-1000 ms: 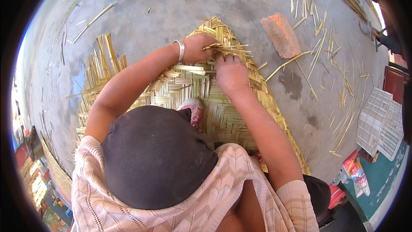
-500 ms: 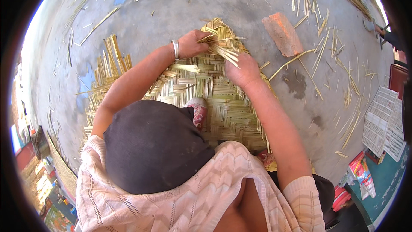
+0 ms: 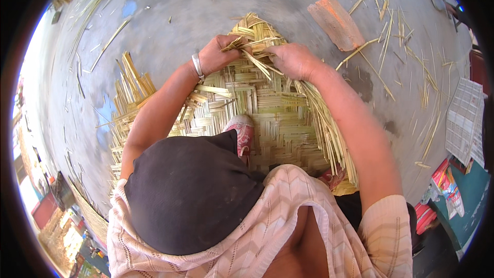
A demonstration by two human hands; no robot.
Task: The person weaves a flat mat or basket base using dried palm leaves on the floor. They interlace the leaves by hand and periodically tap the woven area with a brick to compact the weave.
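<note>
A woven mat of flat, yellow-green split strips (image 3: 278, 118) lies under and before me, its far end narrowing to a folded tip. Near that tip my left hand (image 3: 221, 54), with a silver bangle at the wrist, is closed on a small bunch of strips (image 3: 257, 65). My right hand (image 3: 294, 61) pinches strip ends from the right side of the same bunch, thumb and fingers together. Along the mat's left side, loose strip ends (image 3: 135, 83) stick up and outward. One patterned red shoe (image 3: 242, 129) stands on the weave.
An orange-red brick (image 3: 337, 24) lies on the grey floor right of the tip. Loose straw pieces (image 3: 401, 36) are scattered beyond it. Printed paper sheets (image 3: 464, 119) and a green surface with a colourful packet (image 3: 448, 188) are at the far right.
My right hand has moved up beside the left hand, its fingertips now on the strips. The mat's right edge shows more of its long strips. The view has shifted slightly.
</note>
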